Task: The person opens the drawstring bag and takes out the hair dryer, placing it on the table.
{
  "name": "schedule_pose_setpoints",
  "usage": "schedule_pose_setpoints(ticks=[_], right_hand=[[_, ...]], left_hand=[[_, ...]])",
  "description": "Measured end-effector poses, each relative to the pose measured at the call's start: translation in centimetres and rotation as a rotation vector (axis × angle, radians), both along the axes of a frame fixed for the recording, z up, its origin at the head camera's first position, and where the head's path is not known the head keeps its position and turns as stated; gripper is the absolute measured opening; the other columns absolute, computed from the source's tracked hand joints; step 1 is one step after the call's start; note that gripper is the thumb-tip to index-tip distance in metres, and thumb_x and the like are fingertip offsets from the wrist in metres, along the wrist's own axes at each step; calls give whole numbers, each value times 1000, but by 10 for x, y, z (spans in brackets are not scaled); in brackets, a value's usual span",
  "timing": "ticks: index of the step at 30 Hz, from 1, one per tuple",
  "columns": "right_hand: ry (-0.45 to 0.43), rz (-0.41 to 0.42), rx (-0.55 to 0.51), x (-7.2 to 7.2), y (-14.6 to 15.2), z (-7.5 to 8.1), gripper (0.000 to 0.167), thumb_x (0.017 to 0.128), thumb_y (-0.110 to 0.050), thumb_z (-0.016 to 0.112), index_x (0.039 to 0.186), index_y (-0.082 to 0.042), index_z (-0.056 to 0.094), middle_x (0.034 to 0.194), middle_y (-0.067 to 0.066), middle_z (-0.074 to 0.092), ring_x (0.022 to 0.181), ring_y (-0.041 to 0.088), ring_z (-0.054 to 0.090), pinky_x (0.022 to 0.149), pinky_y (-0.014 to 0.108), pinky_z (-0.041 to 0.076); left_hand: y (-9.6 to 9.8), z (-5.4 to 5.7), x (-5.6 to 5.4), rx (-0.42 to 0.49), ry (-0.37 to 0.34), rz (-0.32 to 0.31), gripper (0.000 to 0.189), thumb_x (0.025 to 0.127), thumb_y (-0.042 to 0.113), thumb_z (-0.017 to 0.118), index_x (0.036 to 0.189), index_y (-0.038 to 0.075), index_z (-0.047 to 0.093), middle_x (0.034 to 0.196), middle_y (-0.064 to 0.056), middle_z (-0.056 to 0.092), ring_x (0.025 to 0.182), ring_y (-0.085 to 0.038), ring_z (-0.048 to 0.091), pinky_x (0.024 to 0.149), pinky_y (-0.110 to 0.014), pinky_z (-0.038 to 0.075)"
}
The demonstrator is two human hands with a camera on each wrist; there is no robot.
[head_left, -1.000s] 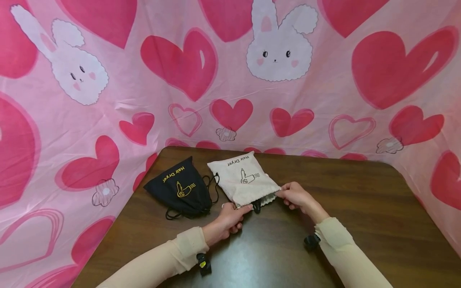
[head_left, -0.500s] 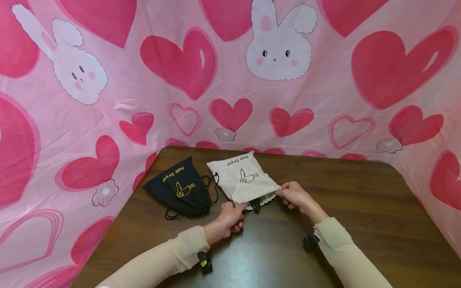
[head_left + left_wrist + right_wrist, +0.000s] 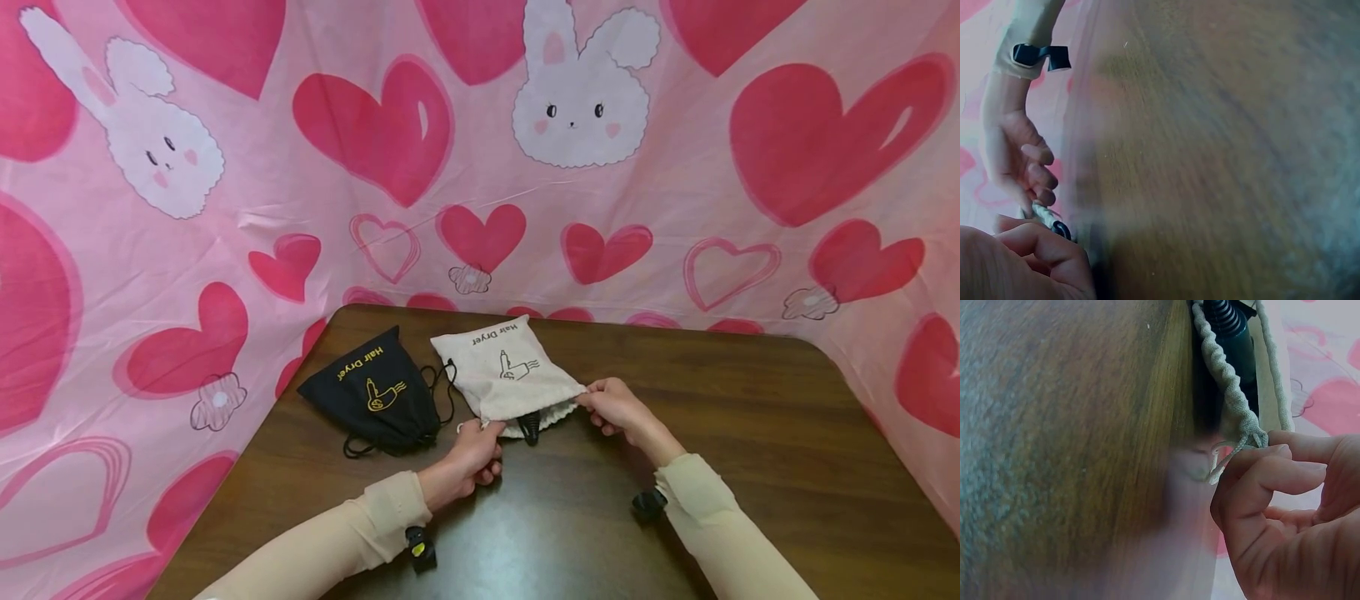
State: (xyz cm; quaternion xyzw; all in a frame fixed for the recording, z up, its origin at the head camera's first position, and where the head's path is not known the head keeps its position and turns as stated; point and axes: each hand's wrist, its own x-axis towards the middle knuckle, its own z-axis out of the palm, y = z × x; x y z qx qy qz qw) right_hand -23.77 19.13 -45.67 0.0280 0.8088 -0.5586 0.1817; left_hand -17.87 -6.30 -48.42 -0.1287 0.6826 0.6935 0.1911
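Note:
A white drawstring bag (image 3: 491, 371) printed "Hair Dryer" lies on the table, its mouth towards me. My left hand (image 3: 471, 458) pinches the left corner of the mouth. At the opposite corner, my right hand (image 3: 617, 410) pinches the hem and thin drawstring between thumb and fingers, as the right wrist view shows. Between the hands the mouth gapes, and a black ribbed end (image 3: 529, 428) pokes out. The right wrist view shows that end joining a smooth dark shaft (image 3: 1246, 359) inside the bag; the rest is hidden by the cloth.
Left of the white bag lies a black drawstring bag (image 3: 375, 400) with yellow "Hair Dryer" print, its loose cords reaching the white bag's side. The brown wooden table (image 3: 720, 392) ends at a pink heart-and-rabbit cloth (image 3: 480, 183) behind and at both sides.
My left hand has slid slightly left along the white bag's mouth, away from the black ribbed end, and the mouth gapes wider. My right hand stays at its corner.

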Motion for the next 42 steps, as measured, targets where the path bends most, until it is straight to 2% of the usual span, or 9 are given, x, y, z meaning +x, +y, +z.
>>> schedule_pose_setpoints(ticks=[19,28,42], right_hand=[[-9,-14,12,0,1,1,25,104,-13,57,80,-6,54,62,1,46,52,11,42,47,23,37],[16,-18,56,1,1,-1,18,103,-13,59,94,3,56,63,2,47,54,12,44,48,24,39],[34,-28,73,0,1,-4,17,103,-11,58,97,4,56,63,2,48,53,12,43,47,24,38]], left_hand=[[-8,0,4,23,0,-3,17,108,18,52,108,7,40,64,2,42,46,-9,43,39,-19,31],[-13,1,5,33,0,-15,16,109,19,51,108,7,39,65,2,41,47,-10,42,40,-20,31],[-19,2,4,18,3,-3,15,109,18,50,106,8,39,66,2,42,48,-10,43,41,-20,31]])
